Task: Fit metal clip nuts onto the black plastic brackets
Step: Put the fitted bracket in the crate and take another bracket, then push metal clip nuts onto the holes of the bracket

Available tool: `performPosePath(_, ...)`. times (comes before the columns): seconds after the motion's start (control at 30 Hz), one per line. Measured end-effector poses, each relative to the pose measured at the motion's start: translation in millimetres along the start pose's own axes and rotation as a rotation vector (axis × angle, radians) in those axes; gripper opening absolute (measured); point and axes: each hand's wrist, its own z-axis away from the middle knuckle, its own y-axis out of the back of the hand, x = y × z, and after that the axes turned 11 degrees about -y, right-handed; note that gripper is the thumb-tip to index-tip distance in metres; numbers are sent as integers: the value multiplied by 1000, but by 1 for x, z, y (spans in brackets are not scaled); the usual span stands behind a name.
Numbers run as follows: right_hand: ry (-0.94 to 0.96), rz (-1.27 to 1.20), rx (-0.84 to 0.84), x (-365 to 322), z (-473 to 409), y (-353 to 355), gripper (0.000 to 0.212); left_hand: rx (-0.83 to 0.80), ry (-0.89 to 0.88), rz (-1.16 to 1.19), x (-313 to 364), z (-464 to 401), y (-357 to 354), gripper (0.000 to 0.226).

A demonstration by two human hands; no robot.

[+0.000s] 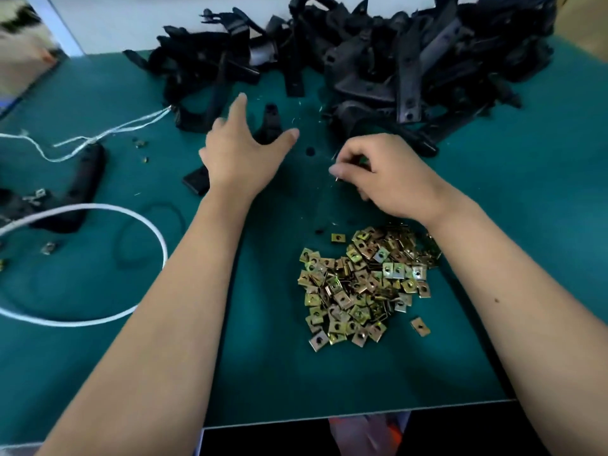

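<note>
The left hand [241,153] hides part of a black bracket [270,125] beneath it.

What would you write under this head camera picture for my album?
Left hand reaches open over a black bracket; right hand curls beside the pile of clip nuts on a green table.
</note>
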Motion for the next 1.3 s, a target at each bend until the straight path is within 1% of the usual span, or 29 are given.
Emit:
performPosePath(0.07,-33,-162,38,4,1,3,18,-88,-70,-104,7,3,-3,88)
performPosePath(0.13,-80,-353,74,4,0,2,18,-133,-139,-121,15,7,-7,80)
performPosePath(0.23,-126,-599,103,3,-2,-4,15,-170,-237,-43,27,16,-12,68)
performPosePath(0.3,-149,-738,82,3,-3,-5,10,-187,-309,36,30,21,-14,59)
performPosePath(0.37,-171,-843,43,4,-5,-4,8,-181,-354,133,32,25,-11,56)
performPosePath(0.47,-130,-832,39,6,-6,-3,16,-141,-400,176,36,27,-7,61)
performPosePath(0.57,-109,-832,38,5,-4,-4,24,-141,-409,70,39,29,-5,59)
performPosePath(0.63,-123,-869,35,5,-4,-4,28,-128,-368,41,41,29,-7,51)
performPosePath(0.7,-144,-908,47,6,-4,-3,30,-95,-288,69,43,30,-9,46)
performPosePath(0.77,-159,-925,75,7,-5,-2,29,-58,-236,113,44,30,-10,47)
performPosePath(0.87,-160,-907,90,8,-6,-3,22,-8,-202,161,46,29,-9,53)
performPosePath(0.93,-159,-889,86,9,-6,-3,21,-19,-193,135,46,28,-10,57)
performPosePath(1.0,-164,-871,77,8,-7,-4,22,-68,-189,85,44,26,-11,57)
performPosePath(1.1,-198,-904,45,7,-7,-5,19,-120,-231,12,43,23,-12,58)
performPosePath(1.17,-228,-930,11,6,-7,-5,17,-74,-311,-23,42,23,-12,48)
performPosePath(1.23,-234,-901,6,6,-6,-3,17,-12,-358,-56,41,24,-13,36)
performPosePath(1.3,-228,-856,21,6,-6,-1,21,4,-344,-81,38,24,-15,35)
